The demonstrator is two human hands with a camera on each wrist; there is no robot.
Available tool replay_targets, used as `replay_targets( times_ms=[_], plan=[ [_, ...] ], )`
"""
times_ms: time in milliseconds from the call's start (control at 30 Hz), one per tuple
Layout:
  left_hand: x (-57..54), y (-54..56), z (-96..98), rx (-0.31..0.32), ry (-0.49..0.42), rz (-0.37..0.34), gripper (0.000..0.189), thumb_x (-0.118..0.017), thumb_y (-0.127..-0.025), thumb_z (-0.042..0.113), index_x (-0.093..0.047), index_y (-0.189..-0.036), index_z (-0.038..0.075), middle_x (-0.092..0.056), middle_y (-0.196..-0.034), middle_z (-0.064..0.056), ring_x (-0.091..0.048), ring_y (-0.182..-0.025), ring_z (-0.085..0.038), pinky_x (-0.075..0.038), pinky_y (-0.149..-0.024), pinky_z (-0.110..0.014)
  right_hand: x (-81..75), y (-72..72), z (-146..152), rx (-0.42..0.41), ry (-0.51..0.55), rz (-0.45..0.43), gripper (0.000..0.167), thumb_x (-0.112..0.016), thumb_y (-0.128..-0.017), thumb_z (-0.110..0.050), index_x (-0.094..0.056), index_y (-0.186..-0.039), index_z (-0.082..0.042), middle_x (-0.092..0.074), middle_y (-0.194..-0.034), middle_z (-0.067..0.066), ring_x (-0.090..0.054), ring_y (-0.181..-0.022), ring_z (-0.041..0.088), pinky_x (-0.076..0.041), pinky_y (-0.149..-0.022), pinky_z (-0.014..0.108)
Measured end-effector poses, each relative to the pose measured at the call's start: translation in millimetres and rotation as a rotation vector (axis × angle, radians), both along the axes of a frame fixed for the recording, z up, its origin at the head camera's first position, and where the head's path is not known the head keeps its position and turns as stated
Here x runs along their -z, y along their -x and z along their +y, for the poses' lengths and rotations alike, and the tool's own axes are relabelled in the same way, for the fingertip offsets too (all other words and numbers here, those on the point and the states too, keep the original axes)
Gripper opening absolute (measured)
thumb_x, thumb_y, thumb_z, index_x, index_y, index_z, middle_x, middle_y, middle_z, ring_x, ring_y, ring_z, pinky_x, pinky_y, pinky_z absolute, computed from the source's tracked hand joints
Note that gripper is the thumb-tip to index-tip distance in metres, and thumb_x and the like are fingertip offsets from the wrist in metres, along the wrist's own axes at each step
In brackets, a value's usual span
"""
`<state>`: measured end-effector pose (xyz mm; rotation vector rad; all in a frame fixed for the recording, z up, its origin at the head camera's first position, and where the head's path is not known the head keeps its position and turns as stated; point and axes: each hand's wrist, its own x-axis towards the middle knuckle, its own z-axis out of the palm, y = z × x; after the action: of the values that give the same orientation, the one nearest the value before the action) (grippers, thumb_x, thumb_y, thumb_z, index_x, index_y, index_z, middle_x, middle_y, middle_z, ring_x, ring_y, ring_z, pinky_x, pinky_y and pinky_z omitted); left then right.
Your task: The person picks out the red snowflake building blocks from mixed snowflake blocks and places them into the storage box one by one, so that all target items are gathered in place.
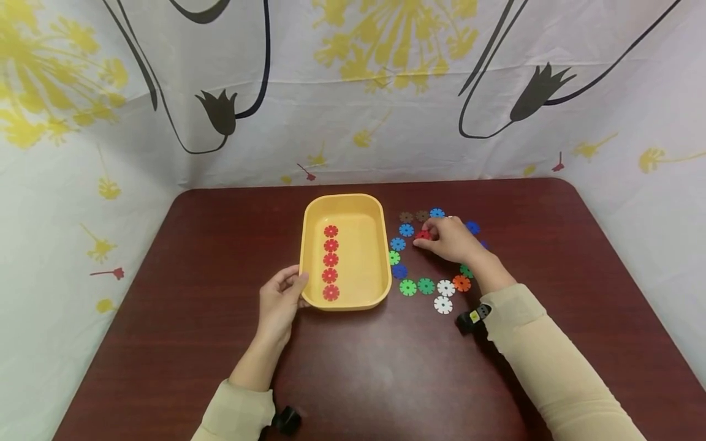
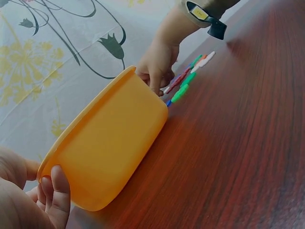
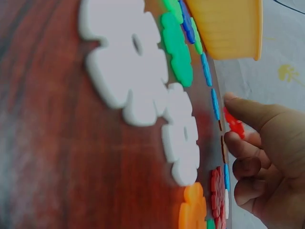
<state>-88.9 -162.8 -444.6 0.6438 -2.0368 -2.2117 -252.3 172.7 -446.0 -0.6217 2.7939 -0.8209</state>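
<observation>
My left hand (image 1: 281,300) grips the rim of a yellow plastic tray (image 1: 361,263) at its near left corner, thumb on the inside. Inside the tray lies a straight column of several red notched discs (image 1: 330,260) along the left. To the tray's right, my right hand (image 1: 453,240) pinches one red notched disc (image 3: 233,123) between thumb and index finger, above the tabletop. More red discs (image 3: 217,193) lie on the table in the right wrist view; in the head view the right hand hides that spot.
Around the right hand, discs form a rough ring: light blue (image 1: 406,230), brown (image 1: 406,217), green (image 1: 426,286), orange (image 1: 461,283) and dark blue (image 1: 472,227). A white disc (image 1: 443,305) sits just outside it. The dark red-brown table (image 1: 220,257) meets a patterned cloth (image 1: 276,147) behind.
</observation>
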Motion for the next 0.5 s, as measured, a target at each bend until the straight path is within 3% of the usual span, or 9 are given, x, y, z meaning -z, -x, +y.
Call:
replay_targets(
  times_ms=[333,500],
  plan=[
    [-1.0,-1.2,1.1,0.001,0.008,-0.005,0.029,-0.067,-0.099,0.013,-0.065,-0.126,0.001,-0.058,-0.094,-0.008,-0.059,-0.065,-0.013,-0.055,-0.055,-0.022,-3.8,0.4,-9.6,0.011,0.133,0.153,0.035,-0.075,-0.094,-0.029,-0.066,-0.113,-0.001,-0.065,-0.08,0.006,-0.052,-0.063,0.02,-0.048,-0.058,0.034],
    [-0.2,0.6,0.3,0.0,0.003,-0.003,0.029,-0.067,-0.099,0.013,-0.064,-0.126,0.001,-0.058,-0.094,-0.007,-0.059,-0.065,-0.013,-0.055,-0.055,-0.021,-8.5,1.5,-16.6,0.022,0.183,0.183,0.036,-0.075,-0.094,-0.029,-0.066,-0.113,-0.001,-0.063,-0.079,0.006,-0.053,-0.064,0.02,-0.048,-0.058,0.033]
  ],
)
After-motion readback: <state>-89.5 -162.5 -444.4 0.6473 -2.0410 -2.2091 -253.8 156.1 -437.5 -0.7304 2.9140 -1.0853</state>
